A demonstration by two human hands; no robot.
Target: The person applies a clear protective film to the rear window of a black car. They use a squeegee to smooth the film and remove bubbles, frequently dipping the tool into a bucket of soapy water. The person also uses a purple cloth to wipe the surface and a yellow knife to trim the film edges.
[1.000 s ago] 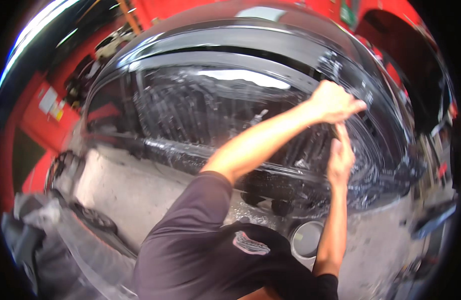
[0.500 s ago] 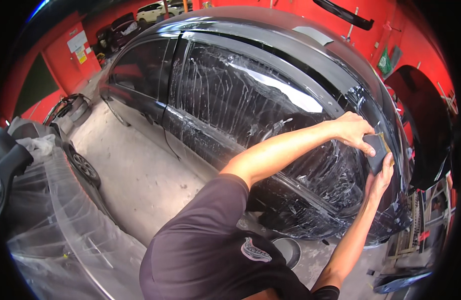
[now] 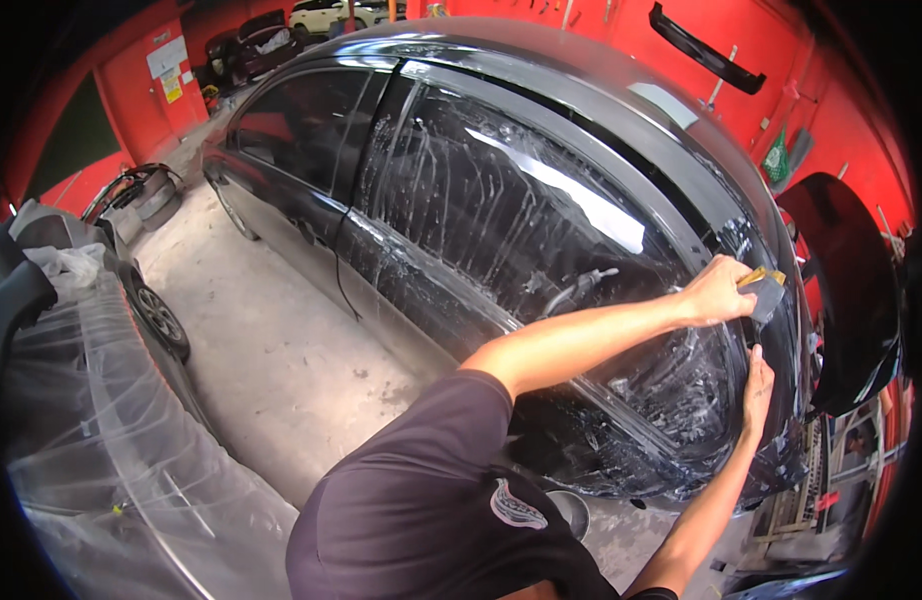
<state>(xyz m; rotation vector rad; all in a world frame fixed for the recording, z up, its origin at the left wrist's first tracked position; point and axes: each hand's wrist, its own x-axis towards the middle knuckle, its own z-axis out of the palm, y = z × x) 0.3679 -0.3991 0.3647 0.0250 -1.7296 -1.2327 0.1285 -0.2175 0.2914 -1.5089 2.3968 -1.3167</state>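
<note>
My left hand (image 3: 719, 292) is closed on a folded piece of sandpaper (image 3: 767, 298), dark grey on one face and yellowish tan on the other. It is at the pillar beside the rear corner of the black car's window. Just below, my right hand (image 3: 758, 388) has its fingertips pressed together at a small dark piece by the pillar; I cannot make out what it is. Under both hands, the black car (image 3: 421, 255) is wet, with whitish streaks and smears over its window (image 3: 481, 190) and door.
At the left stands another car under clear plastic sheeting (image 3: 111, 440). A round bucket (image 3: 571, 515) sits on the concrete floor (image 3: 271, 370) by the door. A black panel (image 3: 851, 290) stands at right, near a metal rack (image 3: 811, 490). Red walls (image 3: 601, 30) surround the space.
Both hands were together on the sandpaper. Now the left hand alone has it, folded and turned up, and the right hand has come away below it. The view has shifted slightly.
</note>
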